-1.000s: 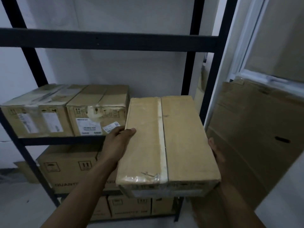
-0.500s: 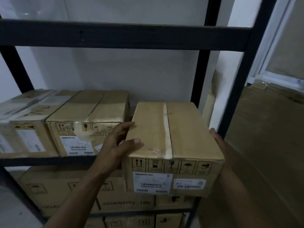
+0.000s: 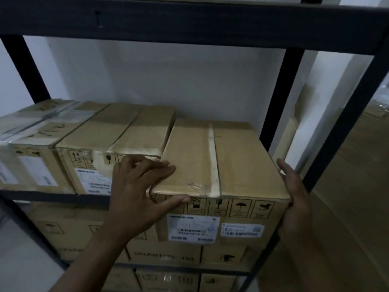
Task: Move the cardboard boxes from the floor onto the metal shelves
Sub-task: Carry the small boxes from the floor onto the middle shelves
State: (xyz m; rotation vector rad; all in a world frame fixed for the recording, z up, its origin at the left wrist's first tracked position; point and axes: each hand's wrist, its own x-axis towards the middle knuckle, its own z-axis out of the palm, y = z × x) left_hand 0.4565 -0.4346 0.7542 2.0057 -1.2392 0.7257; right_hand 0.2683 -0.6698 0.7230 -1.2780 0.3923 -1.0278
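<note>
A taped cardboard box (image 3: 242,161) with labels on its front sits on the middle level of the black metal shelf (image 3: 42,197), at the right end, its front sticking out past the shelf edge. My left hand (image 3: 134,192) lies over the box's front-left corner, fingers on the top and thumb stretched along the front face. My right hand (image 3: 296,199) presses flat against the box's right side with straight fingers. Its left side touches a second box (image 3: 117,131), and a third box (image 3: 35,133) wrapped in clear tape stands further left.
The upper shelf beam (image 3: 189,20) crosses overhead, leaving a tall gap above the boxes. A black front upright (image 3: 336,131) stands close to my right hand. More boxes (image 3: 164,255) fill the lower levels. Large flat cardboard sheets (image 3: 357,186) lean at the right.
The box went from being carried in front of the shelf to resting on the middle level beside the second box. My left hand shifted from its left side to the front-left corner.
</note>
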